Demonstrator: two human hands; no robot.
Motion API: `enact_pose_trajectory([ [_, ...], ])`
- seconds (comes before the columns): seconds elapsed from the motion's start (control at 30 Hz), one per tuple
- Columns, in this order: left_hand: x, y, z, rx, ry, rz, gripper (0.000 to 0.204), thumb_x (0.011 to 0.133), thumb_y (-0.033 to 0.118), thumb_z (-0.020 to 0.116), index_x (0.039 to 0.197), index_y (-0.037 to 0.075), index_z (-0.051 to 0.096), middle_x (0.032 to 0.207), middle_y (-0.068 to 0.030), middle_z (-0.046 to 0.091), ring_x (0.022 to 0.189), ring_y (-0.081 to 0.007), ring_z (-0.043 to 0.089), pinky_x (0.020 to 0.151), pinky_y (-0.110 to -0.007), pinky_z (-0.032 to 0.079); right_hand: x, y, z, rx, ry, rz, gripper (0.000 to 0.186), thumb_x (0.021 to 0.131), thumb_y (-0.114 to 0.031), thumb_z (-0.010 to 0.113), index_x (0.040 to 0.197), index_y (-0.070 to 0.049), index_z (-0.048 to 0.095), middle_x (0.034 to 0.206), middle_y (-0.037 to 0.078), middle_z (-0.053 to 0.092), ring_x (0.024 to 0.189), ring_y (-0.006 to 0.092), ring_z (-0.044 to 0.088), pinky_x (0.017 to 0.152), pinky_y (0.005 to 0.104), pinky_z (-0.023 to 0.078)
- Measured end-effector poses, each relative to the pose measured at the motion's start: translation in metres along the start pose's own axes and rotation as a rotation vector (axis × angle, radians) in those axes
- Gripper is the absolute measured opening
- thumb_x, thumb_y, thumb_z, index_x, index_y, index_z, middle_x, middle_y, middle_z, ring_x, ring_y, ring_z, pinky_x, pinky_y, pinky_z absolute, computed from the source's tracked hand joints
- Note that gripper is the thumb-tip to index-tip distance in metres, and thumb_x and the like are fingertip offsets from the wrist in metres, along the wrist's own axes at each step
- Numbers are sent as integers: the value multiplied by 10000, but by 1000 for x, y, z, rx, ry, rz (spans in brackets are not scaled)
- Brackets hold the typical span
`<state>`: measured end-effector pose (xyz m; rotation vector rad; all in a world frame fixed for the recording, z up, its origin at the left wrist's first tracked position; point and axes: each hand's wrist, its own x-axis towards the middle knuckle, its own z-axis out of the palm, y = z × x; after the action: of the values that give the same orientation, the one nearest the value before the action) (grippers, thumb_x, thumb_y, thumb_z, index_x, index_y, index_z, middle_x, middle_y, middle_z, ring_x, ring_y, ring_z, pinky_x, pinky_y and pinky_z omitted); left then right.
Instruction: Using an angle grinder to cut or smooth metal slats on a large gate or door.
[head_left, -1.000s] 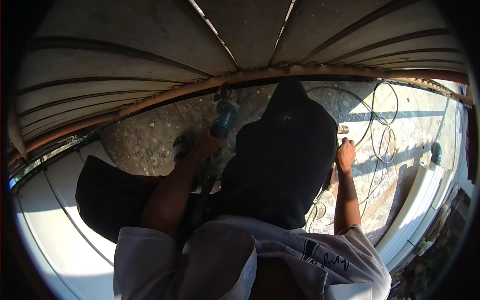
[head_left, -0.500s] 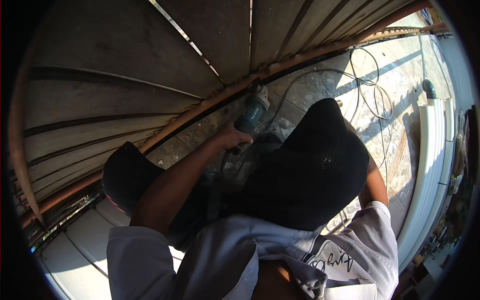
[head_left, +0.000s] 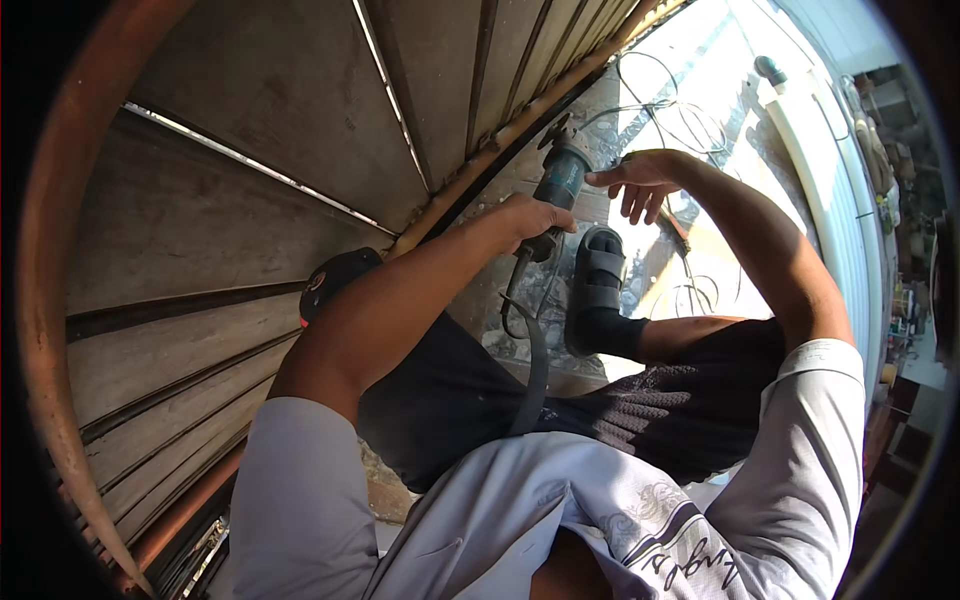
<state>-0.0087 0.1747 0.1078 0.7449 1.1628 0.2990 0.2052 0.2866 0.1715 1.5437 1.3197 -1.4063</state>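
A: Which hand is carrying the tool?

B: The left hand (head_left: 532,218) is wrapping its grip tight around the body of a teal angle grinder (head_left: 556,186), and it is holding the tool out ahead of the person's knees. The grinder's head is pointing up and away, and its disc end is sitting right at the rusty bottom rail (head_left: 500,140) of a metal roller shutter (head_left: 300,150), though I cannot tell whether the disc is actually touching the rail.

A: And the other hand?

B: The right hand (head_left: 640,180) is hovering just beside the grinder's head with its grip standing wide, fingers spread and pointing down. It is holding nothing, and I cannot tell whether a fingertip is brushing the tool.

A: Where is the cord going?

B: A black power cord (head_left: 535,350) is running down from the back of the grinder, looping below the left wrist and passing over the dark shorts (head_left: 450,400). Farther out, thin cables (head_left: 670,110) are lying in loose coils on the speckled stone floor (head_left: 610,100) in bright sun.

A: Anything else near the tool?

B: A foot in a black strapped sandal (head_left: 598,285) is resting on the floor just below the grinder. A dark cap with a red mark (head_left: 335,280) is lying against the shutter beside the left forearm. White ribbed panels (head_left: 835,190) are lying along the far right edge.
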Motion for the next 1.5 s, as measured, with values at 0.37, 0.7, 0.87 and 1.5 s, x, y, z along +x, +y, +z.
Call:
enact_pose_trajectory([
  [0.37,2,-59,-50,473,178,184,901,550,252,842,1330,-79,537,1171,-191,648,1058,-270,649,911,-340,518,154,-59,185,1779,-110,-723,453,908,-400,750,1124,-28,609,973,138,701,854,291,711,782,421,607],
  [0.7,9,-114,-85,514,333,143,979,563,312,844,1403,-22,469,1314,-238,605,1216,-332,608,998,-396,491,195,-95,210,2027,-105,-694,260,811,-101,754,1016,-9,622,834,153,671,733,307,688,739,447,608],
  [0.87,-20,-101,-70,643,534,198,806,711,354,862,1337,-39,540,1179,-222,670,1084,-311,670,932,-390,510,217,-85,185,2049,25,-557,276,821,-113,724,1049,-13,605,855,135,631,737,320,675,700,461,609],
  [1.5,-34,-118,-72,673,808,23,298,843,303,740,1013,59,766,928,-190,737,908,-338,719,820,-409,541,209,-112,197,2120,483,-339,442,698,-34,803,1042,138,583,949,160,643,760,285,669,708,401,577],
])
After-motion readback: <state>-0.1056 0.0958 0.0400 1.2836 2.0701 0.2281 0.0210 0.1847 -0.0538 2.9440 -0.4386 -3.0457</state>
